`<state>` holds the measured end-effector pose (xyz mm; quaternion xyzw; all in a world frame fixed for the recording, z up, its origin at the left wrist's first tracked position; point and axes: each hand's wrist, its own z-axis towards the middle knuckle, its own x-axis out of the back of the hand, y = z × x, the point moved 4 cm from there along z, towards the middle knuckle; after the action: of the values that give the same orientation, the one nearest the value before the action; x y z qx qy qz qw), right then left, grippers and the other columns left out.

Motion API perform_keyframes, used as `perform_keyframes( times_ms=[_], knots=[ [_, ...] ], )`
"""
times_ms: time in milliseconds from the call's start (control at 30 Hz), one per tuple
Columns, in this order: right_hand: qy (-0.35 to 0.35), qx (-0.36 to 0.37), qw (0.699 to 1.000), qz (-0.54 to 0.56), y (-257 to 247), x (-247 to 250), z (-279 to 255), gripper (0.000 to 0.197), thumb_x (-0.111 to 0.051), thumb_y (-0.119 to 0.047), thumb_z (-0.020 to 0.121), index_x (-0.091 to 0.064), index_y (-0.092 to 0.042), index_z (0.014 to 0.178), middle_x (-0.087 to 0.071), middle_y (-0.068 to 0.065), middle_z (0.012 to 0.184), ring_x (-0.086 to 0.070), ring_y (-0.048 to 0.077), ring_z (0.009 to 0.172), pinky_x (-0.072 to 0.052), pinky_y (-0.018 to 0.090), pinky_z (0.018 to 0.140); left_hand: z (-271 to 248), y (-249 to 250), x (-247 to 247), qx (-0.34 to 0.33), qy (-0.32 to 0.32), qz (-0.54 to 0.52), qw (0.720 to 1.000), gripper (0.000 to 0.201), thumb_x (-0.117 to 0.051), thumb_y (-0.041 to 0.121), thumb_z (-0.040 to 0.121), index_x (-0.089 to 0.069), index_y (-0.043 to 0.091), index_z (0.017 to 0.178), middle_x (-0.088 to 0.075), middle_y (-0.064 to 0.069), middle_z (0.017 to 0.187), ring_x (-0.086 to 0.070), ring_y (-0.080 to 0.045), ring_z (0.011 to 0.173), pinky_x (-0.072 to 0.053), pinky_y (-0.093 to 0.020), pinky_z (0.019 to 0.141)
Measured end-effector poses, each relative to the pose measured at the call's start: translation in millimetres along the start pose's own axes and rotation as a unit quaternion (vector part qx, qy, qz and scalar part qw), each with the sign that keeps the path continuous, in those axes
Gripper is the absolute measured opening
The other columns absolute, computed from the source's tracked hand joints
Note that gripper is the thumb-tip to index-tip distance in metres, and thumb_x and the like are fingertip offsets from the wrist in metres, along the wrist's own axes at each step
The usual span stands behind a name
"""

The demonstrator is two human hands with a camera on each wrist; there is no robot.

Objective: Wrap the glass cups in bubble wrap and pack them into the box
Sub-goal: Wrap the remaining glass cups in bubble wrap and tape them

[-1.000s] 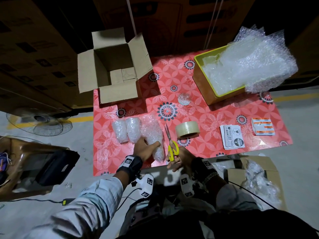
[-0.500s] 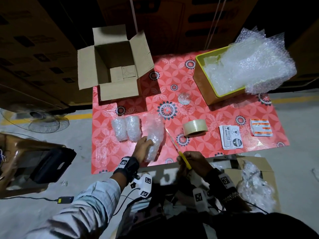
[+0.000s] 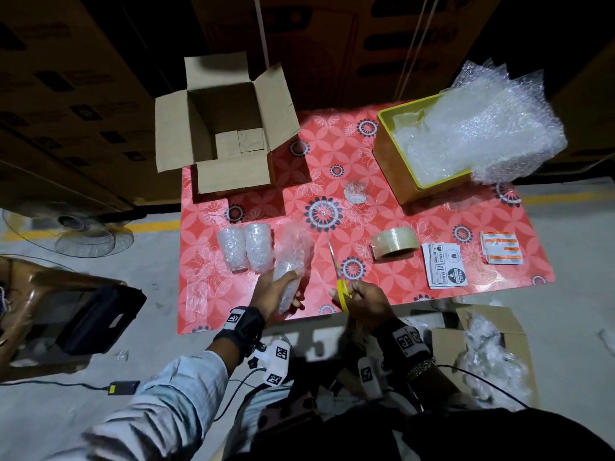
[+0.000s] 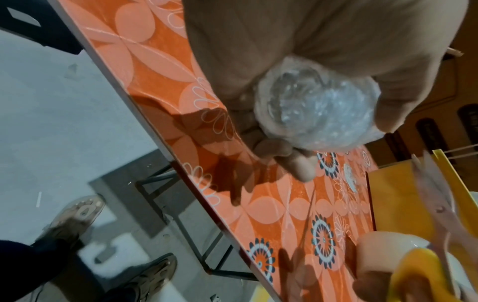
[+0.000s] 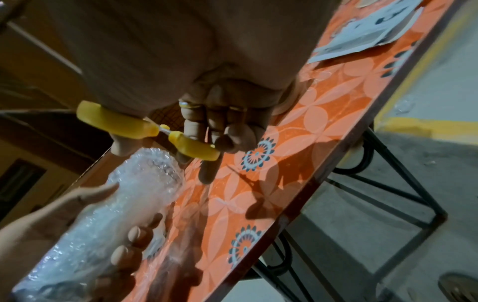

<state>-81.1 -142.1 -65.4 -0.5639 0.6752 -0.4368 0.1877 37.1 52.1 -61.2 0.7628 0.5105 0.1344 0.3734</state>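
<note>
Table with red floral cover, on grey concrete floor

Glossy patterned tabletop, matt brown cardboard box, clear bubble wrap, shiny tape, yellow-plastic-handled metal scissors.

left hand holding wrapped cup, right hand (ringed) holding scissors

We see a dim room with light falling from above onto the glossy red table, which carries soft glare; the far cartons sink into black. Hard shadows of hands lie on the tabletop (sharpest in the wrist views). Wide-angle bending curves the edges, and both wrist views are blurred and noisy.
</note>
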Motion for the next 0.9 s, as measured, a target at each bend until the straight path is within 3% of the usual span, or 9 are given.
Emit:
perform_keyframes(
  times_ms=[100,167,267,333,500,633,767,833,900],
  knots=[
    [0.016,0.026,0.999,-0.032,2.6,-8.4,4.8,0.049,-0.075,-0.051,0.086,-0.046,-0.021,0.062,-0.046,-0.007,0.056,-0.056,0.007,0.063,-0.06,0.041,0.071,-5.5,-2.7,5.3,0.007,-0.036,0.022,0.999,0.037,-0.072,0.028,0.093,-0.059,-0.002,0.11,-0.061,-0.025,0.08,-0.056,-0.03,0.071,-0.049,-0.039,0.061],
    [0.006,0.034,0.998,-0.046,12.4,-13.5,10.5,0.058,-0.073,-0.067,0.079,-0.046,-0.018,0.064,-0.038,-0.004,0.053,-0.053,0.013,0.058,-0.058,0.054,0.069,-5.2,-6.5,12.1,-0.013,-0.023,0.072,0.997,0.053,-0.081,0.034,0.086,-0.06,-0.013,0.099,-0.062,-0.033,0.083,-0.054,-0.037,0.072,-0.051,-0.045,0.064],
    [0.013,0.054,0.997,-0.06,6.6,-14.3,7.4,0.062,-0.071,-0.069,0.076,-0.044,-0.014,0.065,-0.031,-0.006,0.054,-0.05,0.016,0.055,-0.054,0.047,0.064,-6.2,-9.9,19.8,-0.042,0.036,0.107,0.993,0.05,-0.088,0.037,0.079,-0.071,-0.006,0.099,-0.074,-0.028,0.086,-0.068,-0.036,0.067,-0.06,-0.054,0.071],
    [0.016,0.068,0.995,-0.072,2.6,-15.2,3.3,0.061,-0.071,-0.066,0.074,-0.044,-0.012,0.066,-0.032,-0.006,0.054,-0.035,0.014,0.057,-0.05,0.041,0.06,-6.6,-12.8,22.9,-0.04,0.061,0.109,0.991,0.046,-0.086,0.038,0.082,-0.073,-0.002,0.102,-0.076,-0.021,0.083,-0.071,-0.031,0.062,-0.062,-0.046,0.065],
    [-0.012,0.081,0.995,-0.059,8.3,-32.8,4.5,0.062,-0.076,-0.07,0.074,-0.045,-0.017,0.065,-0.029,-0.001,0.056,-0.032,0.017,0.058,-0.057,0.058,0.069,-14.4,-15.5,34.5,-0.045,0.067,0.109,0.991,0.055,-0.087,0.055,0.075,-0.071,0.014,0.109,-0.08,0.0,0.093,-0.076,-0.02,0.079,-0.06,-0.031,0.071],
    [-0.049,0.076,0.994,-0.067,-8.8,-55.2,-2.8,0.059,-0.08,-0.067,0.072,-0.046,-0.018,0.066,-0.032,-0.004,0.055,-0.039,0.015,0.058,-0.058,0.059,0.073,-34.3,-16.3,52.9,-0.081,0.117,0.124,0.982,0.036,-0.086,0.039,0.08,-0.065,0.02,0.103,-0.076,0.009,0.088,-0.072,-0.008,0.08,-0.056,-0.026,0.074],
    [-0.083,0.112,0.979,-0.151,-33.9,-87.0,-7.9,0.057,-0.072,-0.073,0.07,-0.043,-0.024,0.063,-0.044,-0.005,0.063,-0.053,0.017,0.061,-0.054,0.037,0.069,-45.8,-30.0,97.5,-0.071,0.219,0.087,0.969,0.074,-0.089,0.066,0.063,-0.052,0.008,0.088,-0.058,0.003,0.075,-0.06,-0.021,0.071,-0.055,-0.04,0.073],
    [-0.088,0.131,0.971,-0.182,-46.1,-106.1,-8.0,0.054,-0.075,-0.067,0.074,-0.04,-0.029,0.061,-0.046,-0.004,0.075,-0.06,0.022,0.07,-0.053,0.038,0.072,-49.9,-37.4,120.1,-0.059,0.262,0.059,0.961,0.085,-0.091,0.069,0.06,-0.059,0.001,0.101,-0.072,-0.003,0.092,-0.07,-0.022,0.086,-0.058,-0.039,0.082],
    [-0.083,0.147,0.955,-0.243,-54.6,-124.0,-6.6,0.053,-0.08,-0.053,0.08,-0.038,-0.027,0.062,-0.045,-0.002,0.083,-0.051,0.022,0.073,-0.042,0.033,0.069,-53.5,-42.5,138.6,-0.041,0.296,0.056,0.953,0.091,-0.092,0.071,0.053,-0.068,0.011,0.117,-0.077,-0.001,0.111,-0.073,-0.021,0.1,-0.059,-0.042,0.091]
  ],
)
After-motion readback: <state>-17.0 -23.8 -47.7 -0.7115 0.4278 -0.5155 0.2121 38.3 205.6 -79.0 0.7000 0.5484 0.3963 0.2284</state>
